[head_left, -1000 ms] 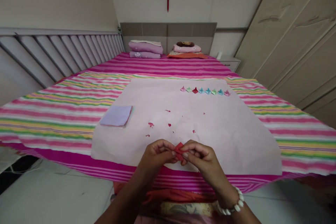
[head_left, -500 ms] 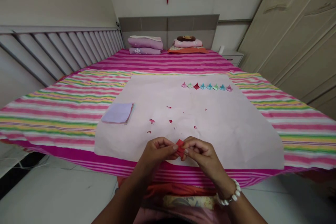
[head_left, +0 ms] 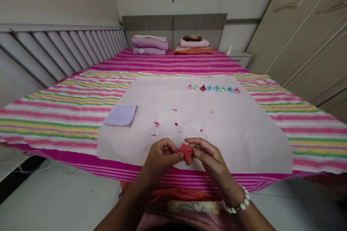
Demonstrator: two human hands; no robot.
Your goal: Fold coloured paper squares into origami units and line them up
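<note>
Both my hands pinch a small folded red paper piece (head_left: 185, 151) just above the near edge of a large pale pink sheet (head_left: 244, 133) spread on the bed. My left hand (head_left: 162, 156) grips its left side with curled fingers. My right hand (head_left: 208, 155), with a white bead bracelet at the wrist, holds its right side. A row of several small folded paper shapes (head_left: 214, 88) in pink, green, red and blue lies at the sheet's far right. Tiny red paper scraps (head_left: 156, 124) are scattered on the sheet ahead of my hands.
A stack of lilac paper squares (head_left: 121, 115) lies at the sheet's left edge. The striped bedspread (head_left: 67, 104) covers the bed, with folded bedding (head_left: 149, 45) at the headboard. A slatted rail (head_left: 54, 52) runs along the left, wardrobe doors (head_left: 306, 39) on the right.
The red paper piece now shows more between my fingers and looks spread wider. My right fingers have loosened and stretched a little. The view has tilted slightly downward.
</note>
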